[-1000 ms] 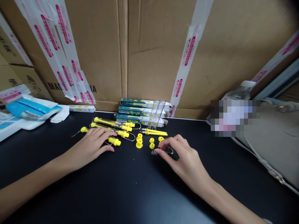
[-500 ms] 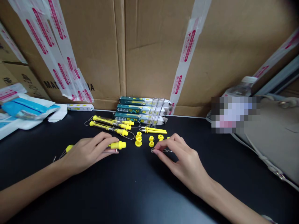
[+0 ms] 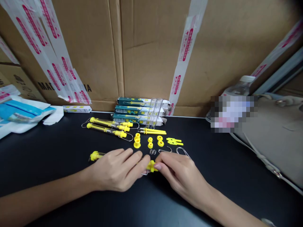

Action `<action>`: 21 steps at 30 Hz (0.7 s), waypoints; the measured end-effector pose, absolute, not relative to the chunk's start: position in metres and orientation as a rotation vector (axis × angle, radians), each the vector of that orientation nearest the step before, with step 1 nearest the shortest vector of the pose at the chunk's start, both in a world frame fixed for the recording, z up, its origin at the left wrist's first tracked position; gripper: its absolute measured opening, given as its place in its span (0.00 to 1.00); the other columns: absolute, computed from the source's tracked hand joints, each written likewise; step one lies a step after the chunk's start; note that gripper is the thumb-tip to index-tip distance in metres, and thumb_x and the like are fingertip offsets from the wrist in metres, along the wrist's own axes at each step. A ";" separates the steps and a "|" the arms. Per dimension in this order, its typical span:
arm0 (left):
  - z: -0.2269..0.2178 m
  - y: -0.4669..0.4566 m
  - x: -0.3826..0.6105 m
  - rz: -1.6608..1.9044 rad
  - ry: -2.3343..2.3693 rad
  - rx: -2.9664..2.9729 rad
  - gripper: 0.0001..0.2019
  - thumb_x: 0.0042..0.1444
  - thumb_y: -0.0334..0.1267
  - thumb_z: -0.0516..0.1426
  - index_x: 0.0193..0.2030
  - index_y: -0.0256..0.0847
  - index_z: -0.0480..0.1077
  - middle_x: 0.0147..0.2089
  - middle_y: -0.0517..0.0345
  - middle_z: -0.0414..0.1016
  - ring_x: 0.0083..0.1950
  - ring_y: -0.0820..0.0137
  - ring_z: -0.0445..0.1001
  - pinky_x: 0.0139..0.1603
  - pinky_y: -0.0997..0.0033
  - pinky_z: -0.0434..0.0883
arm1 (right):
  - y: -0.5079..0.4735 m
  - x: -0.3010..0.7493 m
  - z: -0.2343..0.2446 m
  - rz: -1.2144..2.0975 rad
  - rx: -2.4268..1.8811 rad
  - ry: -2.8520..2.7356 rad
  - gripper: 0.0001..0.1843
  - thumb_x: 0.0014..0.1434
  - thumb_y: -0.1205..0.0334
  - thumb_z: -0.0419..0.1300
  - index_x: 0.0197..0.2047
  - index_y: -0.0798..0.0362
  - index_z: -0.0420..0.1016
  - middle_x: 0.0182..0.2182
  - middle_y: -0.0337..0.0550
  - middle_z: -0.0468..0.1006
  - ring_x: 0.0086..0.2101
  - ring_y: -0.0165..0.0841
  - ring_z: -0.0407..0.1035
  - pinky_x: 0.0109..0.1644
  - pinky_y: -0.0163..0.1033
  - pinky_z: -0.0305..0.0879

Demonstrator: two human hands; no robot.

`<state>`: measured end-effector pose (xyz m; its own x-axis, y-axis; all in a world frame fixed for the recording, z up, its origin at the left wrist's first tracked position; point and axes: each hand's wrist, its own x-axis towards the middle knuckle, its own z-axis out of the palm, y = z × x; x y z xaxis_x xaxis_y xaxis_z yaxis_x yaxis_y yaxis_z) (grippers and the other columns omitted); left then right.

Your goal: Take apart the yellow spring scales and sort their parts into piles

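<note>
My left hand (image 3: 115, 170) lies closed over a yellow-capped tube, a spring scale (image 3: 97, 155), on the black table (image 3: 71, 151); its left cap sticks out past my knuckles. My right hand (image 3: 181, 175) pinches the scale's right yellow cap (image 3: 151, 165) between thumb and forefinger. Just beyond the fingers lie a small clear spring (image 3: 152, 152), a metal hook (image 3: 165, 150) and a wire loop (image 3: 182, 151).
Two more yellow scales (image 3: 107, 127), several small yellow caps (image 3: 148, 142), a yellow rod (image 3: 152, 131), clear tubes (image 3: 154, 116) and stacked green boxes (image 3: 132, 110) lie further back. Cardboard boxes (image 3: 151, 47) wall the rear. A beige bag (image 3: 276, 138) sits right, packets (image 3: 21, 110) left.
My left hand has dragged the scale toward me and to the right. My right hand let go of the small metal part and came in to pinch the scale's right cap.
</note>
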<state>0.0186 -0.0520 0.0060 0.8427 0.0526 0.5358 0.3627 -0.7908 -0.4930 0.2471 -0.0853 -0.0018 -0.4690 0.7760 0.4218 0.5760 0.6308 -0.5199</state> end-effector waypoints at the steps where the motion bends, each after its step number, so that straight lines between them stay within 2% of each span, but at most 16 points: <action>1: 0.006 -0.051 0.023 -0.664 -0.293 -2.409 0.13 0.66 0.37 0.55 0.50 0.29 0.70 0.36 0.53 0.79 0.31 0.68 0.77 0.28 0.68 0.72 | -0.086 0.249 -0.003 0.390 -1.054 -2.219 0.20 0.73 0.57 0.45 0.30 0.51 0.66 0.23 0.36 0.69 0.23 0.28 0.63 0.29 0.35 0.57; 4: 0.004 -0.050 0.029 -0.619 -0.305 -2.408 0.14 0.66 0.38 0.55 0.52 0.28 0.70 0.34 0.53 0.77 0.30 0.69 0.75 0.25 0.68 0.70 | -0.087 0.250 -0.006 0.367 -1.069 -2.205 0.20 0.73 0.58 0.42 0.28 0.50 0.60 0.22 0.35 0.64 0.21 0.28 0.59 0.27 0.35 0.55; 11: 0.000 -0.053 0.027 -0.481 -0.397 -2.432 0.19 0.65 0.38 0.56 0.57 0.24 0.66 0.31 0.58 0.71 0.27 0.68 0.73 0.21 0.67 0.68 | -0.088 0.241 -0.010 0.583 -1.109 -2.206 0.16 0.74 0.59 0.39 0.33 0.49 0.55 0.25 0.33 0.64 0.22 0.29 0.60 0.29 0.35 0.56; 16: -0.003 -0.053 0.027 -0.591 -0.537 -2.500 0.13 0.69 0.41 0.50 0.52 0.35 0.67 0.28 0.62 0.69 0.24 0.70 0.73 0.19 0.71 0.66 | -0.090 0.237 -0.015 0.490 -1.112 -2.174 0.16 0.73 0.62 0.40 0.33 0.49 0.57 0.25 0.34 0.64 0.23 0.29 0.60 0.28 0.35 0.55; 18: -0.005 -0.056 0.026 -0.640 -0.649 -2.544 0.14 0.71 0.44 0.45 0.51 0.40 0.67 0.26 0.64 0.68 0.21 0.72 0.72 0.17 0.72 0.64 | -0.091 0.234 -0.015 0.405 -1.085 -2.172 0.15 0.73 0.64 0.40 0.32 0.49 0.57 0.25 0.34 0.64 0.22 0.28 0.60 0.27 0.35 0.54; 21: -0.006 -0.061 0.025 -0.671 -0.742 -2.560 0.15 0.72 0.45 0.42 0.50 0.43 0.67 0.26 0.65 0.69 0.18 0.73 0.71 0.16 0.72 0.63 | -0.093 0.231 -0.014 0.259 -1.031 -2.191 0.15 0.72 0.66 0.40 0.32 0.50 0.56 0.24 0.34 0.62 0.21 0.28 0.58 0.26 0.35 0.53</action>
<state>0.0248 -0.0609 -0.0059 0.7450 0.3900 0.5411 0.5773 -0.7834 -0.2302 0.2308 -0.0930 -0.0143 -0.4453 0.7399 0.5043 0.6019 0.6643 -0.4432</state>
